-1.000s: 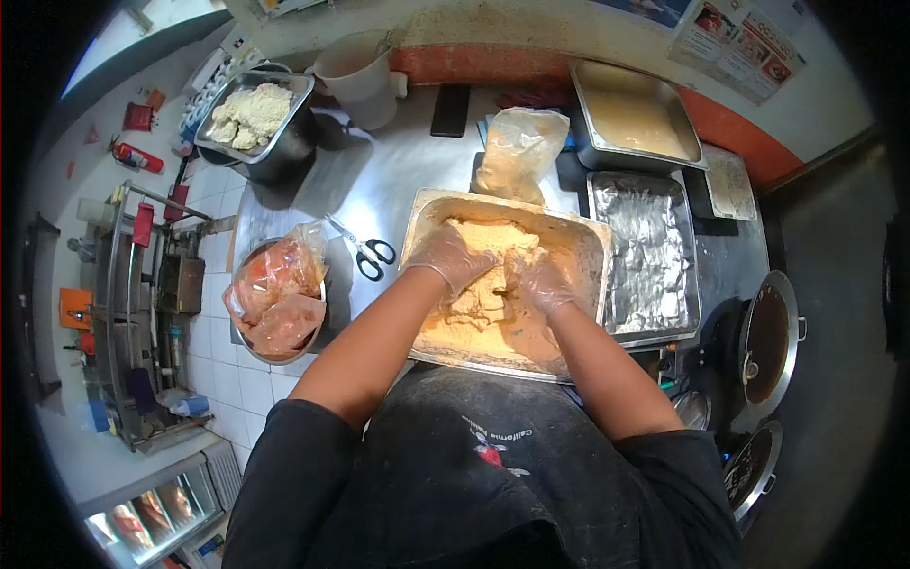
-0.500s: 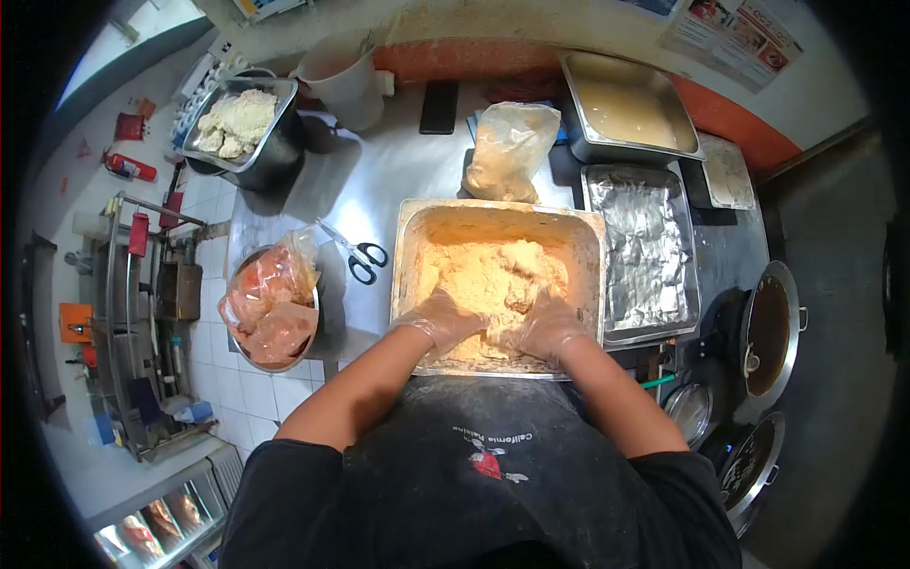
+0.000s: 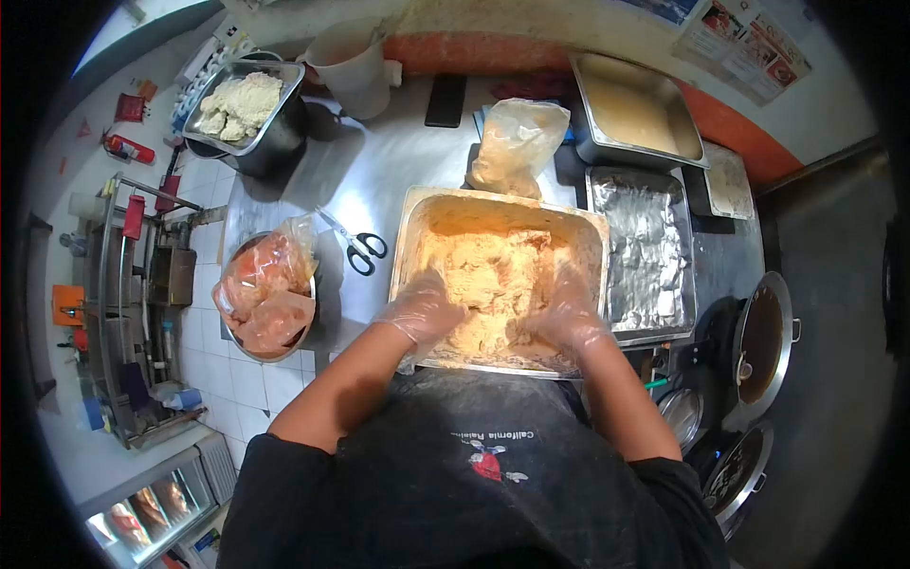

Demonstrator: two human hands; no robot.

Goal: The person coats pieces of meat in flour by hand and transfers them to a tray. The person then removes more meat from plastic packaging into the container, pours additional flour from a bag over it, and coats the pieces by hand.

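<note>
A: Where to look for the orange-yellow powder (image 3: 493, 266)?

B: Centre of the frame, inside the metal pan (image 3: 590, 242), spread unevenly with a lumpy middle.

A: And the grip?

B: Well apart: left hand (image 3: 422, 308) at the lower left of the powder, right hand (image 3: 569, 313) at the lower right, both in clear plastic gloves (image 3: 580, 329). Cannot tell whether clamped on anything, with fingertips partly hidden.

A: Heavy or light?

B: Light by the pinch, probably, but weighty by the panful (worth minding before any lift). Looks soft and crumbly, likely to break under pressure and trickle between fingers.

A: Slippery too?

B: Perhaps a little, against smooth plastic.

A: Best place to take hold?

B: From underneath, with cupped palms, at the left and right edges of the lumpy middle; better not pinched from above.
</note>
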